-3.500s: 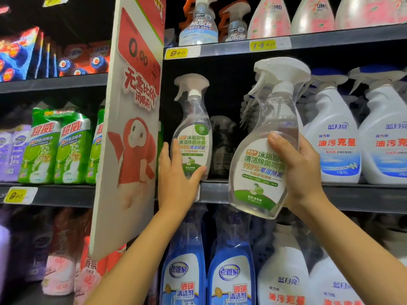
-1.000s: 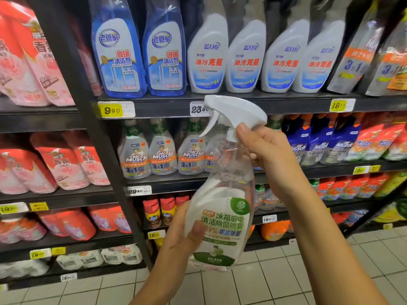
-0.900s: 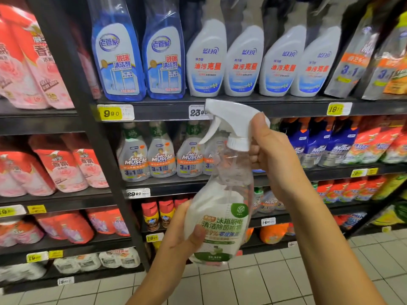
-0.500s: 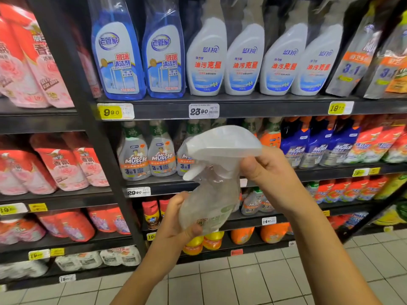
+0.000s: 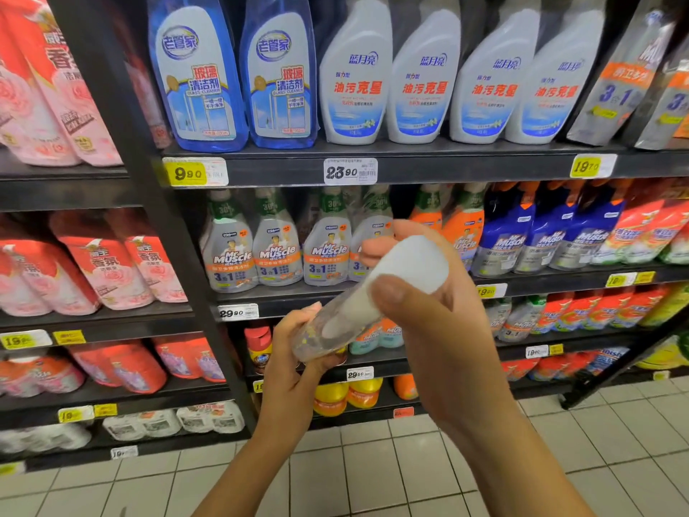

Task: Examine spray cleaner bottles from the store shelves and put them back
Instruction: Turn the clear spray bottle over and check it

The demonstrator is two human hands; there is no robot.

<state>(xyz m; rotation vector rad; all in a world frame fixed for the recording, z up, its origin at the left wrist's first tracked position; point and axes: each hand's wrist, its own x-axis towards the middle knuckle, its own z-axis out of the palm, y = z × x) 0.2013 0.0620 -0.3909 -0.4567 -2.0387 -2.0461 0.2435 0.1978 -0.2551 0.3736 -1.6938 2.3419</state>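
Open air over the tiled floor [image 5: 373, 475] leaves me free passage. Ahead, packed Mr Muscle bottles [image 5: 277, 251] wall off the shelf [image 5: 283, 301] behind my right hand [image 5: 440, 330]; the black upright [image 5: 182, 255] stands beyond my left hand [image 5: 298, 367].

Black shelves [image 5: 410, 169] carry blue glass-cleaner bottles [image 5: 201, 76] and white spray bottles [image 5: 356, 80] above the right hand [image 5: 440, 330], Mr Muscle bottles [image 5: 276, 251] just behind it, and red-and-pink pouches [image 5: 104, 270] left of the left hand [image 5: 294, 367]. Pale floor tiles [image 5: 373, 472] lie below both.
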